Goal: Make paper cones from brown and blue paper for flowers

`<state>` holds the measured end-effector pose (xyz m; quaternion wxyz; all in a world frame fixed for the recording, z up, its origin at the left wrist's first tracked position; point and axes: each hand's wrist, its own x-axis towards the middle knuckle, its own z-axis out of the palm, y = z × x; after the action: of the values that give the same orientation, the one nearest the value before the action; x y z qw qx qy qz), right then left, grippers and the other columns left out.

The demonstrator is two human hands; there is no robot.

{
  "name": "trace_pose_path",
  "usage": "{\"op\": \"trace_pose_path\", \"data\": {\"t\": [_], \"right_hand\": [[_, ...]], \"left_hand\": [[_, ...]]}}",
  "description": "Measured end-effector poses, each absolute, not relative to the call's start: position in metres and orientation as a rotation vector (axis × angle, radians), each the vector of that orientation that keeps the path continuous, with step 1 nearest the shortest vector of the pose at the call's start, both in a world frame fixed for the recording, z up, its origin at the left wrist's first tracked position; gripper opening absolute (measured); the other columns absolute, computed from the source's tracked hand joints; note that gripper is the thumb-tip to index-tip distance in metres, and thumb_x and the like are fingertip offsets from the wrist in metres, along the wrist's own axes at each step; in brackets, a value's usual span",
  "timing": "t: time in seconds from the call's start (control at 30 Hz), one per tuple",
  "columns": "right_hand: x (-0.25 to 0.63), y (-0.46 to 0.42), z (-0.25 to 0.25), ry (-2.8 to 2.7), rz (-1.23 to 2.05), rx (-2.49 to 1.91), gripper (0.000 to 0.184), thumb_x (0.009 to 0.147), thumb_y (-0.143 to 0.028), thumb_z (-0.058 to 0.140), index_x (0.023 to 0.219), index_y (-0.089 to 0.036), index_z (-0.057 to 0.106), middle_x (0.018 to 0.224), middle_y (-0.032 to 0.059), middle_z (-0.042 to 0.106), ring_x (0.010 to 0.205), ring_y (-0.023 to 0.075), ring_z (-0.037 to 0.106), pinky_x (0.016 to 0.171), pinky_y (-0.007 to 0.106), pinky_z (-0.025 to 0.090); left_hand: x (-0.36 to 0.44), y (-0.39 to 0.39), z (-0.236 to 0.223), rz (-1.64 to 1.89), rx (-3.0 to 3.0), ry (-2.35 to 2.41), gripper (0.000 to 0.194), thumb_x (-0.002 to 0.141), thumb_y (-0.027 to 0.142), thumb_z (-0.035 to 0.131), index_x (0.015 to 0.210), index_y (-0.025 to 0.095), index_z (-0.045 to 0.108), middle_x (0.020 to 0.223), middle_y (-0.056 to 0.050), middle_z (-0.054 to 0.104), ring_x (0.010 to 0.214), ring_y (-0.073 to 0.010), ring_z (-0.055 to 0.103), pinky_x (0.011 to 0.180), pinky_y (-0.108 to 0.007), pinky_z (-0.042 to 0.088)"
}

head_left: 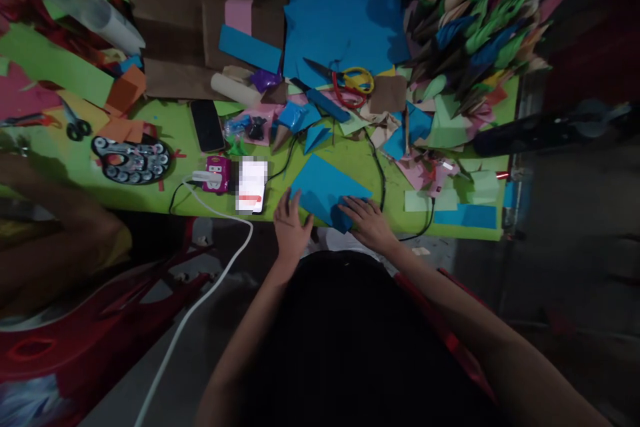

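Note:
A blue sheet of paper lies turned cornerwise at the front edge of the green table, one corner pointing toward me. At its left edge is my left hand, fingers apart, with the fingertips at the paper's border. My right hand rests on the right part of the sheet, fingers stretched out flat. A small folded blue paper piece lies just beyond the sheet. Left of my left hand, a lit phone stands beside a pink power socket block with a white plug in it.
Scissors with red and yellow handles lie among paper scraps. A pink glue gun with a black cable is at right. Paper cones pile up at back right. A white cable hangs off the front edge. Another person's arm is at left.

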<state>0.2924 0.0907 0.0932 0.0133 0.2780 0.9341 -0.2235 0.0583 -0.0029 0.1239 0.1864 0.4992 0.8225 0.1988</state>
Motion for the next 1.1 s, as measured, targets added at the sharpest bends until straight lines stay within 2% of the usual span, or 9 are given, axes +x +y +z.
{"op": "trace_pose_path", "data": {"t": [0.2,0.33,0.43,0.57,0.63,0.73,0.87,1.0,1.1], "right_hand": [[0.291,0.085,0.09,2.99,-0.792,0.957,0.056,0.09,-0.022,0.058,0.145,-0.021,0.055,0.154,0.0101,0.054,0.143,0.0278,0.048,0.12,0.05,0.031],[0.295,0.09,0.089,3.007,-0.934,1.125,0.048,0.088,-0.013,0.053,0.133,-0.023,0.065,0.143,0.0078,0.065,0.134,0.026,0.057,0.113,0.048,0.039],[0.297,0.099,0.088,2.957,-1.07,1.362,0.042,0.084,-0.01,0.054,0.121,-0.023,0.071,0.133,0.0068,0.071,0.125,0.0269,0.062,0.105,0.048,0.044],[0.296,0.113,0.087,2.873,-1.122,1.569,0.036,0.084,-0.011,0.055,0.111,-0.025,0.074,0.121,0.0058,0.076,0.114,0.0283,0.065,0.099,0.049,0.046],[0.295,0.117,0.087,2.855,-1.121,1.612,0.029,0.088,-0.015,0.055,0.108,-0.025,0.074,0.114,0.0061,0.077,0.109,0.0282,0.066,0.096,0.049,0.048],[0.292,0.12,0.084,2.831,-1.116,1.678,0.021,0.094,-0.025,0.057,0.107,-0.025,0.073,0.107,0.0071,0.078,0.103,0.0279,0.068,0.092,0.047,0.05],[0.289,0.118,0.083,2.816,-1.09,1.758,0.03,0.097,-0.031,0.055,0.123,-0.023,0.068,0.116,0.0103,0.076,0.105,0.0287,0.067,0.093,0.047,0.05],[0.29,0.11,0.089,2.839,-0.927,1.776,0.043,0.099,-0.03,0.052,0.141,-0.023,0.057,0.137,0.0127,0.066,0.122,0.0307,0.061,0.102,0.05,0.046],[0.292,0.098,0.095,2.889,-0.717,1.636,0.05,0.099,-0.026,0.051,0.149,-0.028,0.05,0.148,0.0106,0.059,0.133,0.0303,0.054,0.111,0.051,0.04]], "left_hand": [[0.068,-0.007,0.117,0.13,1.843,1.845,0.065,0.089,0.041,0.071,0.149,0.03,0.05,0.164,-0.01,0.039,0.152,-0.0327,0.034,0.126,-0.059,0.021],[0.069,-0.009,0.113,0.095,1.883,1.876,0.053,0.091,0.033,0.068,0.143,0.034,0.057,0.161,-0.009,0.044,0.147,-0.0327,0.041,0.124,-0.059,0.024],[0.07,-0.008,0.112,0.124,1.858,1.932,0.044,0.092,0.029,0.067,0.135,0.036,0.064,0.152,-0.008,0.055,0.135,-0.033,0.052,0.117,-0.057,0.033],[0.072,0.001,0.107,0.172,1.808,1.969,0.03,0.091,0.028,0.067,0.121,0.031,0.072,0.136,-0.011,0.064,0.118,-0.0324,0.059,0.097,-0.048,0.046],[0.074,0.008,0.103,0.228,1.761,2.018,0.018,0.095,0.031,0.063,0.107,0.025,0.075,0.123,-0.013,0.067,0.109,-0.0302,0.061,0.088,-0.043,0.047],[0.075,0.021,0.098,0.295,1.648,2.115,0.027,0.101,0.036,0.053,0.089,0.021,0.072,0.1,-0.012,0.068,0.095,-0.0265,0.063,0.079,-0.037,0.044],[0.074,0.037,0.099,0.221,1.568,2.161,0.032,0.103,0.039,0.048,0.087,0.021,0.068,0.086,-0.01,0.067,0.086,-0.0253,0.062,0.072,-0.034,0.038],[0.075,0.045,0.106,0.087,1.569,2.155,0.032,0.103,0.04,0.046,0.09,0.021,0.068,0.087,-0.01,0.069,0.085,-0.0261,0.062,0.073,-0.035,0.037],[0.076,0.048,0.111,0.036,1.581,2.161,0.034,0.104,0.039,0.044,0.089,0.02,0.067,0.089,-0.011,0.07,0.087,-0.0268,0.064,0.075,-0.036,0.039]]}}
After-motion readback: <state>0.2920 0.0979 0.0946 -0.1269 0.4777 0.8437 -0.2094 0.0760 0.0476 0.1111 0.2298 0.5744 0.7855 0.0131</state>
